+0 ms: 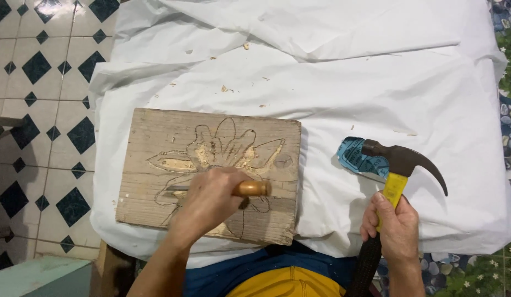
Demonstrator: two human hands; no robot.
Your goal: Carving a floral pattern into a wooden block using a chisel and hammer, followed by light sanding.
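Note:
A weathered wooden board (156, 137) lies on a white cloth, with a flower outline drawn on it and some petals carved out. My left hand (207, 202) grips a chisel (250, 188) with a round wooden handle, its metal blade lying flat on the board and pointing left. My right hand (394, 226) holds a claw hammer (401, 165) by its yellow and black handle, to the right of the board, with the head raised above the cloth. The hammer head is apart from the chisel.
The white cloth (332, 82) covers a table and carries scattered wood chips near the board's far side. A blue crumpled packet (357, 157) lies under the hammer head. Tiled floor (41, 110) with dark diamonds is at the left; pebble-patterned floor at the right.

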